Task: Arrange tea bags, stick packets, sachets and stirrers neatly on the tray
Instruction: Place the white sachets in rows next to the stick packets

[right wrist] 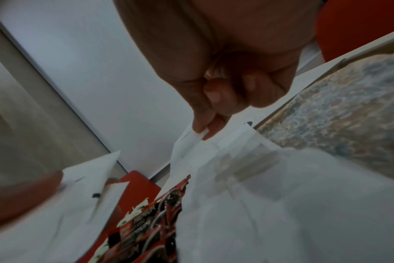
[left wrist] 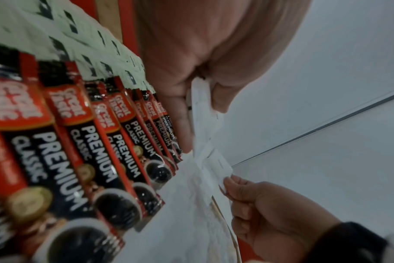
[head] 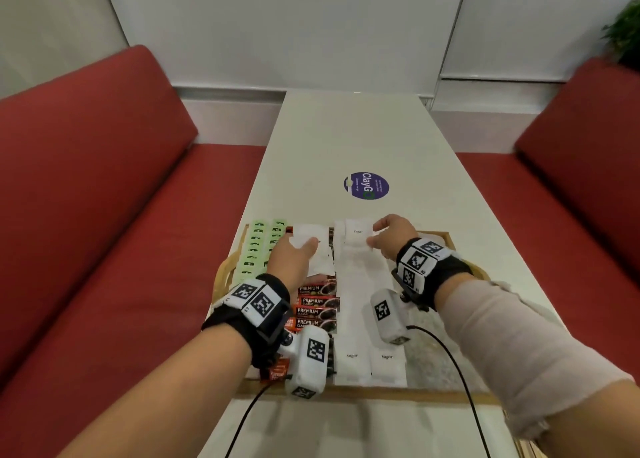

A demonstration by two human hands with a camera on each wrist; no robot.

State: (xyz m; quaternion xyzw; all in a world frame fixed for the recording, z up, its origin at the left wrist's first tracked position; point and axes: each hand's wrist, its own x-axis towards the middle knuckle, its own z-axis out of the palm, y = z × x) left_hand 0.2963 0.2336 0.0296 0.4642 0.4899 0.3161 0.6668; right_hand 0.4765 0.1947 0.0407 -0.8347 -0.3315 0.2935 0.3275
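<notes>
Sugar sachets, white paper (head: 358, 236), pinched at the far edge of a wooden-rimmed tray (head: 349, 392) on a long white table (head: 349, 135). Right hand (head: 393, 236) over the tray's far right part, thumb and forefinger closed on the edge of one white sachet, other fingers curled in; same pinch seen close in the right wrist view (right wrist: 201, 132). Left hand (head: 294, 253) over the far middle of the tray, thumb and fingers clamped on a flat white paper packet (head: 310, 241), gripped edge-on in the left wrist view (left wrist: 199, 99).

Pale green stick packets with black print (head: 258, 250) in two columns along the tray's left edge. Red-and-black coffee stick packets marked PREMIUM CLASSIC (head: 317, 310) stacked in a row just right of the green ones, running toward the near edge. More white sachets printed Sugar (head: 369, 360) in two columns from the right hand down to the near edge, touching side by side. Mottled grey-brown tray floor bare at the right side (head: 436, 364).

Black wrist straps with black-and-white marker blocks on both wrists (head: 258, 302), black cables trailing off the table's near edge. Beige sleeve (head: 512, 347) on the right forearm. Round purple sticker (head: 366, 185) on the table beyond the tray. Red padded benches (head: 86, 167) along both long sides, white wall behind.
</notes>
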